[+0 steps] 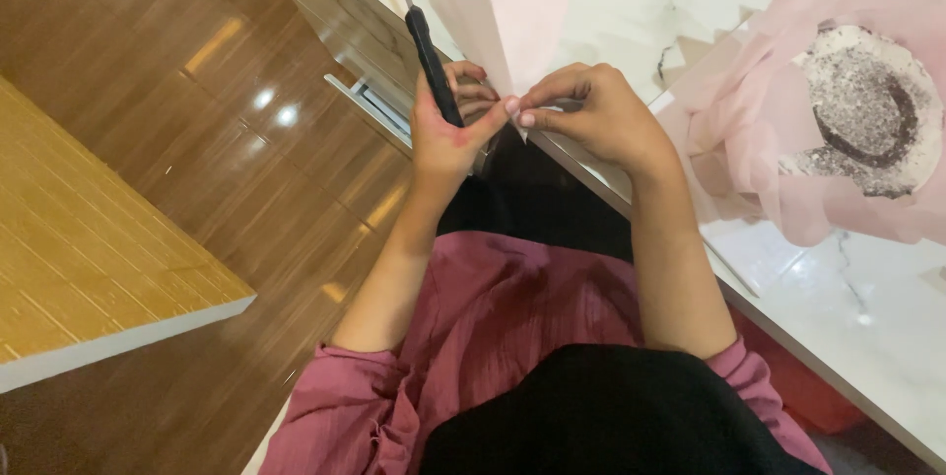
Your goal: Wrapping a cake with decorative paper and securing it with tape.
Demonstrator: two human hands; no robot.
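My left hand [448, 125] grips a tool with a black handle [432, 61] and a thin metal blade that runs up out of the top of the view. Its thumb also pinches the lower tip of a pale pink paper sheet [503, 2]. My right hand [591, 115] pinches the same tip from the other side, fingertips meeting the left thumb. The sheet fans upward over the edge of a white marble table [867, 337]. Both hands hover just off the table's near edge, above my lap.
A large pink paper flower [778, 140] with a dark glittery centre lies on the table at the right. A metal drawer handle [374, 105] shows under the table edge. Glossy brown wooden floor lies to the left, with a light wooden board [89, 258] at the far left.
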